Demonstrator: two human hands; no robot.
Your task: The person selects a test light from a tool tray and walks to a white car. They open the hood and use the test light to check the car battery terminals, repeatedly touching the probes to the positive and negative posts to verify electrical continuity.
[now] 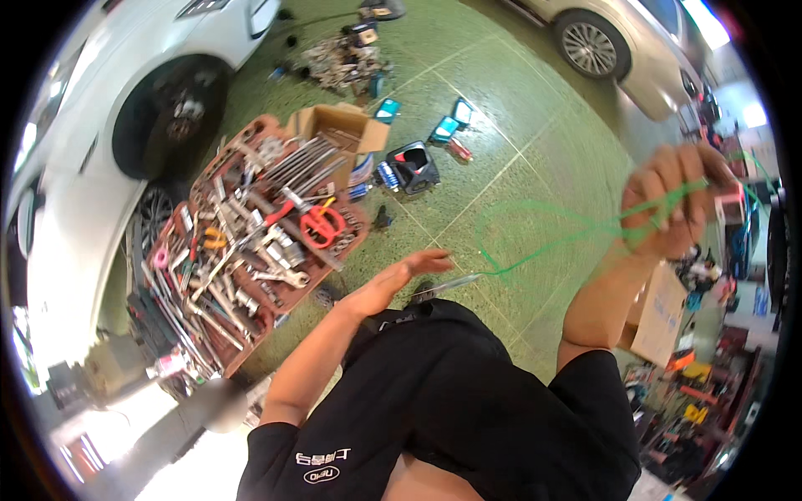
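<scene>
A thin green cord (pixel 543 250) is gripped in the curled fingers of my right hand (pixel 668 200), which is raised at the right. Part of the cord hangs in a wide loop over the floor, blurred by motion. At the cord's lower end is a slim, pale, pointed piece (pixel 457 283) whose kind I cannot make out. Just left of that piece is my left hand (pixel 397 280), its fingers stretched out. No grip on the piece shows there.
A red tool tray (pixel 355 224) heaped with wrenches, sockets and pliers stands at the left, beside a white car (pixel 79 179) lacking a wheel. An open cardboard box (pixel 368 134) and a black container (pixel 422 179) lie beyond. Another carton (pixel 660 321) stands right.
</scene>
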